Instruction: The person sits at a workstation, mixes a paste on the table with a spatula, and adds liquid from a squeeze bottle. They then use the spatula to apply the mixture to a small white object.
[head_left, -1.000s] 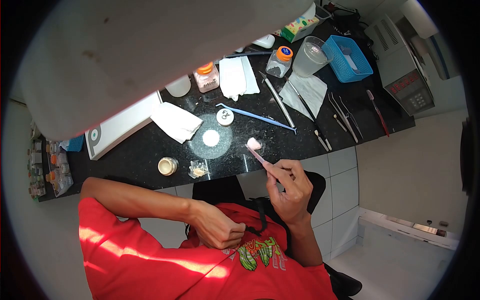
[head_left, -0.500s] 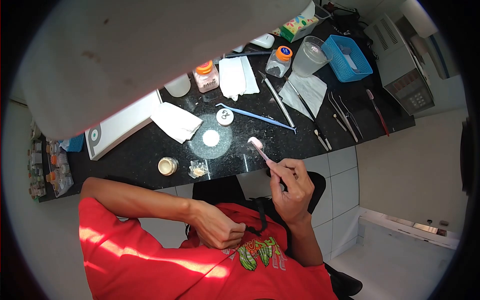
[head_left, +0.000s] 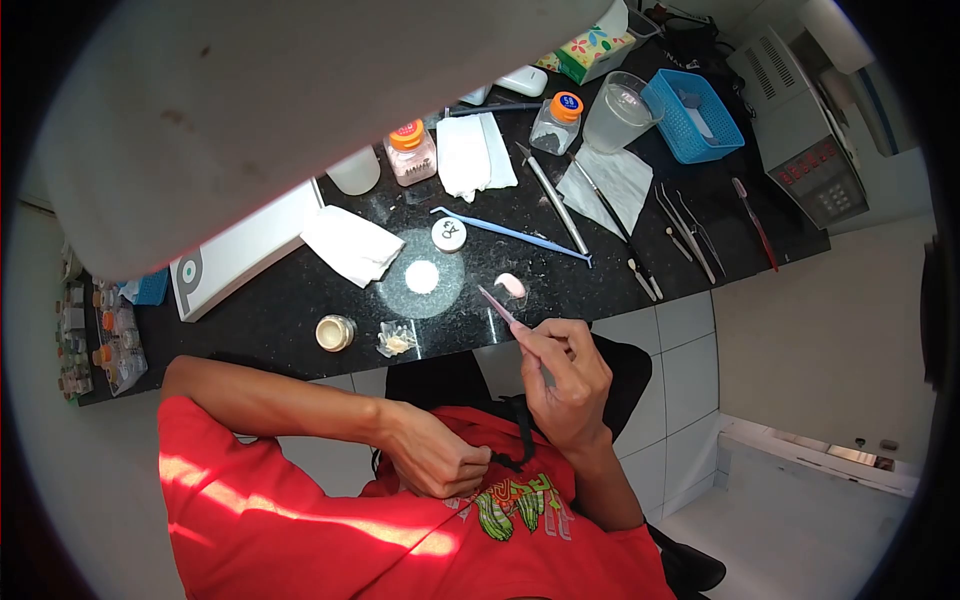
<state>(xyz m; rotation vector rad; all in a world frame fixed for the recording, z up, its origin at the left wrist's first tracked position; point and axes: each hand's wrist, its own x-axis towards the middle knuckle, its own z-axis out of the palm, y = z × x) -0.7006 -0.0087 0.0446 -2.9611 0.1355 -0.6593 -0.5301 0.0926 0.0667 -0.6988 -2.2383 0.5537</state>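
Observation:
My right hand grips a thin pink-tipped instrument above the near edge of the black counter. Its tip points up and left, just beside a small pink lump that lies on the counter. My left hand is curled into a fist against my red shirt, next to a black cord, and nothing shows in it. A white disc sits in a lit spot to the left of the pink lump.
A small round jar and a clear plastic piece sit near the counter's front edge. Farther back are a blue tool, tissues, orange-capped bottles, a glass cup, a blue basket, metal instruments and a grey device.
The instrument's tip has come off the pink lump and shifted left and nearer to me. The lump now lies alone on the counter. My left hand has stayed still.

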